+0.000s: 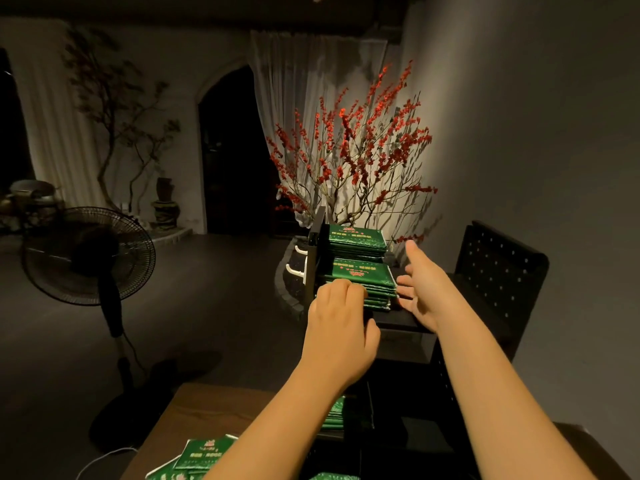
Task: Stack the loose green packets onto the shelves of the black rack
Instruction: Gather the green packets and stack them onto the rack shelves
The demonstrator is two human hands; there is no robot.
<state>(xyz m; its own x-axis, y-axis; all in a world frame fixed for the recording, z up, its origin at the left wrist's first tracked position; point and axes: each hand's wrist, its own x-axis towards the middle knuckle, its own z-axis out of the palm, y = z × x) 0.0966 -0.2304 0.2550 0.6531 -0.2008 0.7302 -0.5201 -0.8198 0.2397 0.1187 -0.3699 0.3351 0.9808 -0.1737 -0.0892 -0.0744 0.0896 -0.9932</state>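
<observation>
A black rack (317, 258) stands on the table ahead of me. Green packets fill its top shelf (356, 241) and a second stack (363, 277) lies one shelf down. My left hand (341, 323) has its fingers curled over the front edge of that second stack. My right hand (420, 289) has straight fingers touching the stack's right side, thumb raised. Another pile of packets (336, 415) shows on a lower shelf beneath my left forearm. Loose green packets (204, 455) lie on the wooden table (214, 410) near the bottom edge.
A black perforated panel (498, 268) stands right of the rack against the grey wall. Red-berried branches (353, 157) rise behind the rack. A black standing fan (88, 258) is on the floor to the left, with a white cable (104, 459) trailing near the table corner.
</observation>
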